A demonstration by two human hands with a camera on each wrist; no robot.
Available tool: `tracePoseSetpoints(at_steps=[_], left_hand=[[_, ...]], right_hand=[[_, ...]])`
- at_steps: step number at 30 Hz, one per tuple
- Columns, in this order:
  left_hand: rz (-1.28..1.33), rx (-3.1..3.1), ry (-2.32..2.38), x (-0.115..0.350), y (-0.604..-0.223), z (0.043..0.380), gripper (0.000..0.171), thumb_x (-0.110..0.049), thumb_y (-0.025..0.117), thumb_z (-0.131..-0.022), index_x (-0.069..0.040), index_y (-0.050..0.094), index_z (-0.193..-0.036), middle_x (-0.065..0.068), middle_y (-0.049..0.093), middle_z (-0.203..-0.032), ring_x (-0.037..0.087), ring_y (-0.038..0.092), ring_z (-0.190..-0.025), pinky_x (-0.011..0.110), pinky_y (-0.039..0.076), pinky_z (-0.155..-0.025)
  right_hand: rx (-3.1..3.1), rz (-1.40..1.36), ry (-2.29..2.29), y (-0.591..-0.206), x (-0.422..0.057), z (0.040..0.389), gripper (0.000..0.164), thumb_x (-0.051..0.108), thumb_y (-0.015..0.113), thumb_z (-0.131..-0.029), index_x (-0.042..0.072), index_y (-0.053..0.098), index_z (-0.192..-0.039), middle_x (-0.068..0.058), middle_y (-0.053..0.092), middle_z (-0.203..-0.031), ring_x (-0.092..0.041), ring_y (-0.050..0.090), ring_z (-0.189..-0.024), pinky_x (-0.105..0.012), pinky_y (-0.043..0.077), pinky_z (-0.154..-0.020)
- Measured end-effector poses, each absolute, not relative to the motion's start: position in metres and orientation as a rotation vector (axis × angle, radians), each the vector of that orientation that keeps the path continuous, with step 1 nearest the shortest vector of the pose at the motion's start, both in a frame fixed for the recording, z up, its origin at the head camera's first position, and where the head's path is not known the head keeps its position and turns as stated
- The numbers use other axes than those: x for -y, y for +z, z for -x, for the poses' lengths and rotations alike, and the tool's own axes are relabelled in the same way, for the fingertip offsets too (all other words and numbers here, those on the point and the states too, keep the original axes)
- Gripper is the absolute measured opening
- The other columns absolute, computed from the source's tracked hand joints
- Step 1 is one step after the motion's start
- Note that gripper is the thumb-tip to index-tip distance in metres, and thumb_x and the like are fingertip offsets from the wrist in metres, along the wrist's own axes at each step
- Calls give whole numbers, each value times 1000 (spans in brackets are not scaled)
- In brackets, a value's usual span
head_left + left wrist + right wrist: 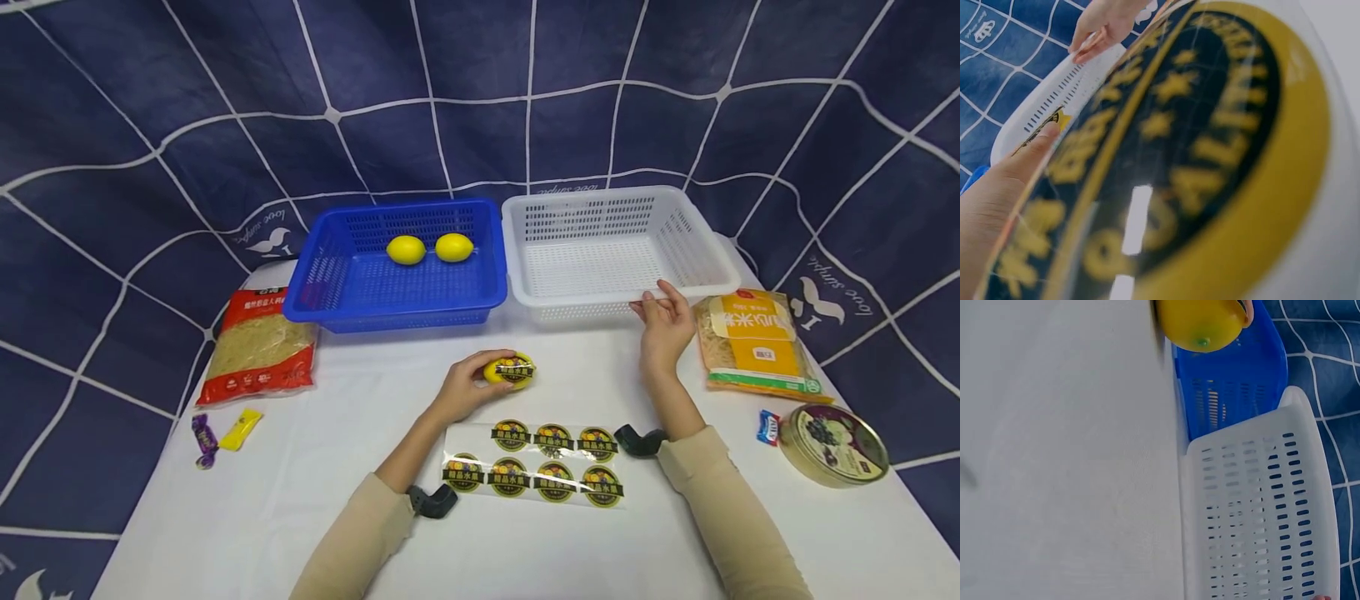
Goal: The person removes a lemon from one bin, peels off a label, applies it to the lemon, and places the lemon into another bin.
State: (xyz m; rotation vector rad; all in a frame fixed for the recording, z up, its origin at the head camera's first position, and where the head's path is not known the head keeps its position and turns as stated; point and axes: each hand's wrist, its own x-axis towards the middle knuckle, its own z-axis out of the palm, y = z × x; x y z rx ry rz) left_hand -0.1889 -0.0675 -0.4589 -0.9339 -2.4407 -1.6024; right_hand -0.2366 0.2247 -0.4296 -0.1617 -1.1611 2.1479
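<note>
My left hand [468, 385] grips a lemon [491, 373] above the table, in front of the baskets. A round black-and-gold sticker [514, 370] is on the lemon's side. In the right wrist view the lemon [1200, 322] is large at the top. My right hand [667, 333] holds the near rim of a white basket [577, 298] by its right part; the left wrist view shows this right hand [1107, 25] at the rim too. Below the hands lies a sticker sheet [480, 440] with several round labels. Two lemons, one left [406, 250] and one right [453, 247], lie in the blue basket [397, 321].
A red noodle bag [258, 346] and two wrapped candies, purple [203, 440] and yellow [241, 429], lie at left. At right are a yellow noodle bag [761, 342], a blue candy [767, 427] and a round tin [832, 444]. A dark grid-patterned cloth [480, 75] stands behind.
</note>
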Motion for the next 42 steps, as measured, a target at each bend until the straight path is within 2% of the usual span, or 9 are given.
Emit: tracePoseSetpoints(at_steps=[6, 12, 17, 22, 27, 31, 35, 39, 42], left_hand=[[915, 2415, -1681, 68, -430, 190, 46, -6, 73, -78, -3, 58, -122, 11, 57, -123, 19, 56, -106, 32, 55, -79], [918, 2368, -1678, 68, -359, 197, 45, -4, 71, -80, -2, 57, -123, 14, 53, -127, 22, 57, -102, 37, 55, -77], [1051, 2222, -1718, 46, -301, 232, 43, 3, 67, -81, 4, 54, -122, 18, 52, -122, 25, 57, -99, 34, 57, -74], [1066, 2145, -1780, 9, -280, 286, 45, 2, 66, -82, 3, 51, -125, 17, 49, -122, 21, 55, -106, 30, 55, -78], [998, 2156, -1790, -39, -303, 349, 48, -5, 72, -80, -5, 55, -125, 9, 50, -125, 14, 50, -111, 22, 50, -87], [848, 2264, -1822, -77, -331, 383, 49, -12, 76, -77, -16, 59, -123, -1, 53, -126, 11, 49, -111, 19, 48, -85], [707, 2442, -1786, -99, -359, 398, 49, -16, 75, -78, -22, 59, -124, -3, 52, -128, 16, 52, -108, 19, 52, -75], [600, 2586, -1785, -106, -388, 404, 48, -12, 74, -78, -17, 59, -124, 6, 53, -126, 22, 57, -100, 21, 56, -66], [505, 2717, -1761, -106, -404, 404, 48, -11, 75, -77, -17, 61, -122, 7, 55, -123, 19, 58, -96, 21, 56, -62]], right_hand=[[1138, 168, 2151, -427, -231, 238, 32, -17, 59, -80, -14, 54, -112, -16, 51, -72, -21, 62, -61, -30, 57, -65], [1129, 163, 2138, -425, -239, 239, 31, -18, 58, -80, -16, 52, -110, -15, 50, -72, -21, 62, -61, -30, 57, -65], [1127, 167, 2140, -422, -239, 241, 28, -19, 58, -80, -14, 55, -107, -15, 50, -72, -20, 62, -61, -30, 57, -65], [1188, 187, 2122, -425, -233, 239, 28, -17, 58, -81, -12, 55, -108, -14, 50, -72, -20, 62, -62, -31, 57, -66], [1219, 183, 2125, -429, -229, 237, 28, -16, 58, -82, -11, 55, -109, -13, 50, -74, -20, 63, -64, -31, 57, -68], [1219, 159, 2115, -430, -227, 237, 29, -16, 57, -82, -14, 52, -111, -14, 50, -74, -20, 62, -65, -31, 57, -69], [1241, 147, 2099, -432, -224, 237, 31, -15, 56, -83, -18, 49, -114, -13, 49, -74, -20, 62, -66, -31, 57, -69], [1276, 153, 2074, -434, -221, 235, 31, -13, 57, -84, -16, 49, -114, -13, 50, -76, -20, 61, -68, -31, 57, -71], [1288, 162, 2068, -435, -220, 233, 31, -12, 57, -85, -15, 50, -115, -12, 50, -77, -19, 61, -68, -31, 57, -71]])
